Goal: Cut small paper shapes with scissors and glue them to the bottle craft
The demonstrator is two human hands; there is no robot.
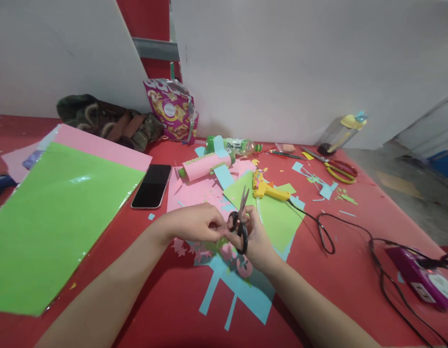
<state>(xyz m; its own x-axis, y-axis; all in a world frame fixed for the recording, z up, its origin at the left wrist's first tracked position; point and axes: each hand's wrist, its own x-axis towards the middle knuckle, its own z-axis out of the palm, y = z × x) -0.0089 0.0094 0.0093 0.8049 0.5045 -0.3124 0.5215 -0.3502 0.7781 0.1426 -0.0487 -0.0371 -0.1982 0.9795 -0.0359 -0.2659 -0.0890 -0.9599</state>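
In the head view my right hand (259,244) holds a small pair of scissors (242,208) with black handles, its blades pointing up and slightly apart. My left hand (198,222) is closed in a pinch against the right fingertips; whatever it holds, if anything, is hidden or too small to name. Below both hands lie pink paper cutouts (244,266), some star-like, on cut light-blue paper (251,295). Behind them are pink paper (180,198) and green paper (281,222) with small scraps.
A yellow glue gun (276,192) trails a black cord to a purple power strip (423,280). A phone (151,186) and green sheets (64,212) lie left. Behind stand a paper-wrapped roll (204,166), green bottle (234,145) and snack bag (171,111); larger scissors (339,169) lie right.
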